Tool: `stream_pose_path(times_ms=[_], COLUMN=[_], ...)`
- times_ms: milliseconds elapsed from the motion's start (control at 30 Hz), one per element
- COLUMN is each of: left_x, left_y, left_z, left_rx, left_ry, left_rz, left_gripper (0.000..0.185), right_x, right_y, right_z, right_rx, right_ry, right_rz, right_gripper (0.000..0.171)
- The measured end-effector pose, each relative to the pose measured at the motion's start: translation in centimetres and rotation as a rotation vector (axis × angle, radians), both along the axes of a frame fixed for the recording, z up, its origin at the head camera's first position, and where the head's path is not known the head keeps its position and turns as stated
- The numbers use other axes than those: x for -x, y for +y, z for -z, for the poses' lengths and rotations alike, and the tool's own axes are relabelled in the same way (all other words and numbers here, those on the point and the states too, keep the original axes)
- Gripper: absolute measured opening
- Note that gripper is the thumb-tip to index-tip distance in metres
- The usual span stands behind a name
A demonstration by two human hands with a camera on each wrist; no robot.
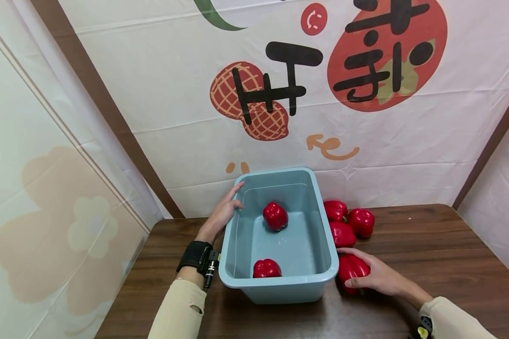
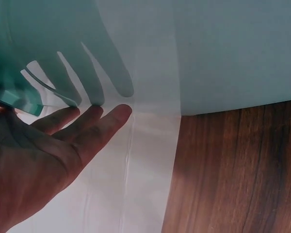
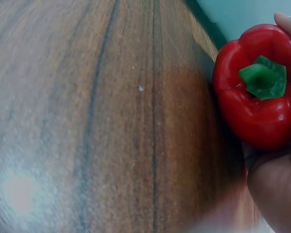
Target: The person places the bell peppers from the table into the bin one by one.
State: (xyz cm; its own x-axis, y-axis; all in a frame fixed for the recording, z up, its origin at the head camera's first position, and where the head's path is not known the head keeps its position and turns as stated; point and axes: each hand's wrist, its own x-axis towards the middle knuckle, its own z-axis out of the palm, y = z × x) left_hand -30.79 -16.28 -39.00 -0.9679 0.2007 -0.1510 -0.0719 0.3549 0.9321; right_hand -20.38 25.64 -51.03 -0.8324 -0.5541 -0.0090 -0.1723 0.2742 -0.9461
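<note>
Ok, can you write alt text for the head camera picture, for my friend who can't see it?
A person's right hand grips a red bell pepper beside a blue bin, while the left hand touches the bin's left rim. Two red peppers lie inside the bin, and three more sit on the wooden table to its right.

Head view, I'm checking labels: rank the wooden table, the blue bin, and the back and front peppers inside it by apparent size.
1. Wooden table
2. Blue bin
Unranked: back pepper and front pepper; the bin partly hides the front one.
</note>
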Motion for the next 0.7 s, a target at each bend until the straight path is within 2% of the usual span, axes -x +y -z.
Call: stream_pose_path(times_ms=[367, 700], left_x=[-0.1, -0.2], left_y=[0.1, 0.2], left_z=[0.0, -0.1], left_rx=[-0.016, -0.001], left_ry=[-0.003, -0.003], left_rz=[-0.011, 0.003], left_gripper=[0.073, 0.071], right_x=[0.2, 0.5], right_y=[0.3, 1.0], right_z=[-0.3, -1.6], right_rx=[-0.010, 0.000], right_ry=[0.041, 0.054], right_rz=[0.035, 0.058], right_gripper=[0.065, 0.065])
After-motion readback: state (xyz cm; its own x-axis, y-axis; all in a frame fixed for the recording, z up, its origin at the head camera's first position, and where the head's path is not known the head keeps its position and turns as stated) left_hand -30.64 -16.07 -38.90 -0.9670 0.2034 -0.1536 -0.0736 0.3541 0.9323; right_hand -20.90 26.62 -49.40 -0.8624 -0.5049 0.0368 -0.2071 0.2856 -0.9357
